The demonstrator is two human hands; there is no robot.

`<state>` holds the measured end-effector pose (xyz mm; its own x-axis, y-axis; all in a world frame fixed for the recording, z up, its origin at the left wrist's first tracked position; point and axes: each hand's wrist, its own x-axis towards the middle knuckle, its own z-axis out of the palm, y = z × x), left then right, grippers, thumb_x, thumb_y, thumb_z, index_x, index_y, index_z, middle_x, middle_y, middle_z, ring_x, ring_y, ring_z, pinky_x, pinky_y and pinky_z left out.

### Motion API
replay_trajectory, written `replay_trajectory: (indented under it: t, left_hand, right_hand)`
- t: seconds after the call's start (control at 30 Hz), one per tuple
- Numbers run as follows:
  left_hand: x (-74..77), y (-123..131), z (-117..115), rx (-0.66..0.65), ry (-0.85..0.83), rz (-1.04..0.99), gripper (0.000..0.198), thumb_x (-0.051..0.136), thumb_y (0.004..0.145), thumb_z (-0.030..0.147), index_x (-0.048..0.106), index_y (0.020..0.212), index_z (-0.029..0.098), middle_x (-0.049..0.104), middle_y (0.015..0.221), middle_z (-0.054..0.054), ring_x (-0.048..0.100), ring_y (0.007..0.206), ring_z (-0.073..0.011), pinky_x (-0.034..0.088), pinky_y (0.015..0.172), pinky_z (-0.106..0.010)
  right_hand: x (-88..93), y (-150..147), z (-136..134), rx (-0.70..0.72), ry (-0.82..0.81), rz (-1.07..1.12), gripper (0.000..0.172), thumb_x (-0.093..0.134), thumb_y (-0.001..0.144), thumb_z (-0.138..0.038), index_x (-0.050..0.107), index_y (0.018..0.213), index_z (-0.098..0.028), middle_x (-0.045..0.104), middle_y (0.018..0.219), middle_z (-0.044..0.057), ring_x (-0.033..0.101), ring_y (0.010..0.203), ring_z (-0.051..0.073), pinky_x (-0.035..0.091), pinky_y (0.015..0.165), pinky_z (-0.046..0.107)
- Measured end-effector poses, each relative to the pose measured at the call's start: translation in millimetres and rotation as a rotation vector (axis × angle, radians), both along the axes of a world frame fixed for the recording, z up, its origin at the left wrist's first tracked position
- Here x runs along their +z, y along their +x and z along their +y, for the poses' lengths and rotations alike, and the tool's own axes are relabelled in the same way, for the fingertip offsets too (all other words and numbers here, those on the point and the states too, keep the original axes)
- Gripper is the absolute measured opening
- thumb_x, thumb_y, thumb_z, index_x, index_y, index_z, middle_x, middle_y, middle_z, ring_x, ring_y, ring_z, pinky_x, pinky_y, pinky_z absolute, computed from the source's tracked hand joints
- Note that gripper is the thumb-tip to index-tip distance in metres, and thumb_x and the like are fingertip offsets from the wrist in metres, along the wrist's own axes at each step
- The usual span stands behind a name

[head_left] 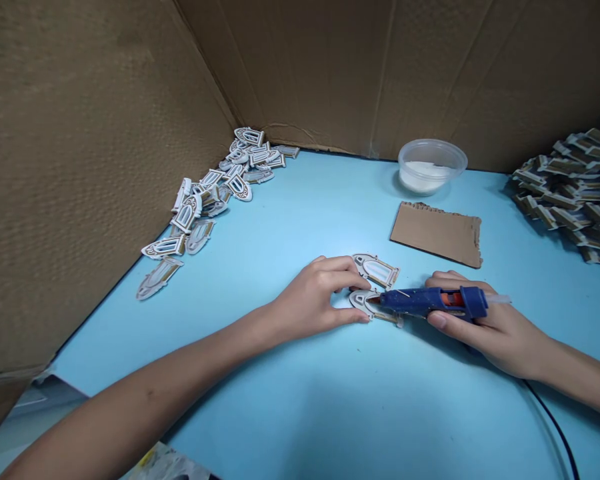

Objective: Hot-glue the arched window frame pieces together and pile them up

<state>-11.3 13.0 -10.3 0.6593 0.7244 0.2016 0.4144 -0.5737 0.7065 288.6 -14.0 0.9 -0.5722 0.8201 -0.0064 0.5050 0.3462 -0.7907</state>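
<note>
My right hand (490,327) is wrapped round a blue hot glue gun (420,302), whose nozzle points left. The nozzle tip is at a small arched window-shaped piece (363,301) lying on the blue table. My left hand (325,293) pinches the rounded end of that piece between thumb and fingers. Just beyond it lies a second arched window piece (377,270), close to my left fingertips. A clear glue stick (500,299) pokes out of the gun's back end.
A heap of arched window pieces (240,173) runs along the left cardboard wall (80,167). At the back stand a clear plastic tub (433,157) with white contents and a flat cardboard scrap (437,233). Stacked pieces (580,193) rise at right; a black cord (555,423) trails below my right wrist.
</note>
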Motion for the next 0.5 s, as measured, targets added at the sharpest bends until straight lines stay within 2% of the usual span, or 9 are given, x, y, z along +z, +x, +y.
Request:
replay_trajectory:
  t: [0.5]
  left_hand:
    - [-0.5,-0.6,0.6,-0.001,0.001,-0.011,0.04,0.088,0.081,0.041,0.077,0.111,0.016,0.071,0.105,-0.007,0.067,0.099,-0.0177,0.049,0.086,-0.03]
  right_hand:
    - [-2.0,2.4,-1.2,-0.002,0.011,-0.01,0.03,0.053,0.107,-0.045,0.061,0.091,-0.021,0.058,0.085,0.003,0.054,0.08,0.02,0.041,0.072,0.034]
